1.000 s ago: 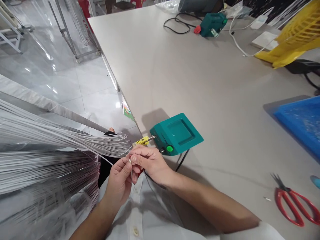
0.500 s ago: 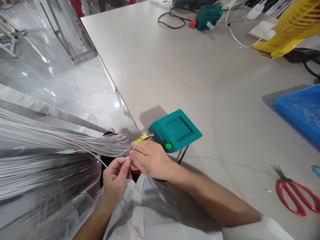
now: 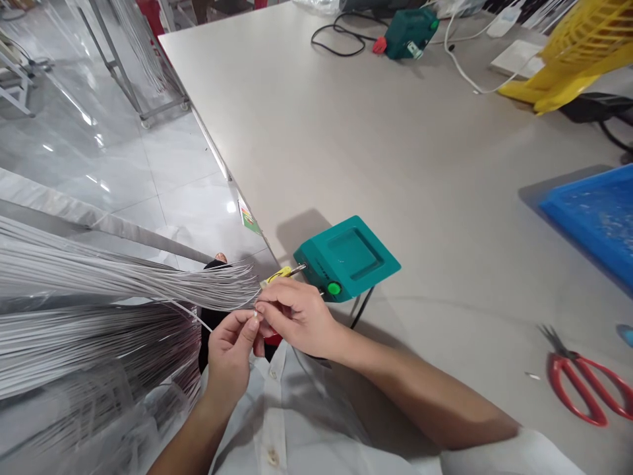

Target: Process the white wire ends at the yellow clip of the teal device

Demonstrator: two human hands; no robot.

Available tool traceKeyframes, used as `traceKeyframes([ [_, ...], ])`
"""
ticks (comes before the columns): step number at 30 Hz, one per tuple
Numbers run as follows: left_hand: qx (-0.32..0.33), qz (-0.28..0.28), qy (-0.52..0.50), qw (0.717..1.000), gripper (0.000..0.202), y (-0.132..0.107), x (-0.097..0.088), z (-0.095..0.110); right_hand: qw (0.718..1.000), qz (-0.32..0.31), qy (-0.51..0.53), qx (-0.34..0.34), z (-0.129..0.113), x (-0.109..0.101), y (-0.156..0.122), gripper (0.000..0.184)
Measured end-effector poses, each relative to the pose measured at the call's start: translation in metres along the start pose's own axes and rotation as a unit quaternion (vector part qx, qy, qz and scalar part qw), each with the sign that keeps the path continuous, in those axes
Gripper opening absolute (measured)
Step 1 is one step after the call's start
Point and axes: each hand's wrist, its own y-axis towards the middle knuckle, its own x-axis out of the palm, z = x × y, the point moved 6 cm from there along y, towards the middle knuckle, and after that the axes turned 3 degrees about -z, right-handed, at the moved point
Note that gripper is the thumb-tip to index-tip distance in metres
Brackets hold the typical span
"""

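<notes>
My left hand and right hand pinched one thin white wire near its tip. It looked light and bendy, so I held it close to the end.

L hand & R hand pinch the tip of one white wire together at table edge, just in front of teal box w/ green knob. Wire bundle fans in from left. Red scissors lie well apart, right.

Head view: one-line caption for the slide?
Left hand and right hand pinch a white wire beside a teal box at the table edge; wire bundle left, red scissors right.
</notes>
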Motion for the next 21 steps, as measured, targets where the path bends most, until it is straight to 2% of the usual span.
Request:
traceKeyframes([
  [6,0.010,0.043,-0.058,0.997,0.011,0.001,-0.002,0.007,1.000,-0.004,-0.008,0.022,0.005,0.005,-0.003,0.015],
  [12,-0.015,0.025,-0.060,0.998,0.012,0.002,-0.001,0.003,0.997,0.029,0.044,0.049,0.003,-0.003,-0.001,0.013],
  [15,-0.010,0.006,-0.050,0.999,0.013,0.001,0.002,0.001,0.996,-0.002,0.069,0.058,0.002,-0.001,0.001,0.012],
  [18,-0.014,-0.016,-0.045,0.999,0.013,0.000,0.004,-0.002,0.988,-0.050,0.114,0.093,0.005,0.007,0.001,0.023],
  [21,-0.031,-0.038,-0.073,0.996,0.014,-0.001,0.006,-0.004,0.951,-0.085,0.251,0.161,0.012,0.018,-0.003,0.020],
])
